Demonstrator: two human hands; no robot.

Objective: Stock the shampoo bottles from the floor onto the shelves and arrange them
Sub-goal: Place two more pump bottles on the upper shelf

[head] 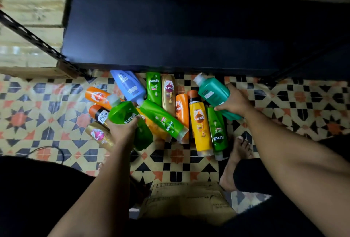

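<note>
Shampoo bottles [166,108] lie in a heap on tiled floor [47,119], just in front of dark shelf [170,28]. Nearest: cardboard box [187,199] betw. knees, contents not visible; bare foot [236,163] beside yellow bottle [201,123]. L hand [123,130] grips green bottle [128,119], cap pointing away. R hand [234,102] holds teal bottle [214,92], tilted, raised over pile. Further back blue bottle [128,87] & gold bottle [168,92] lie near shelf edge.
</note>
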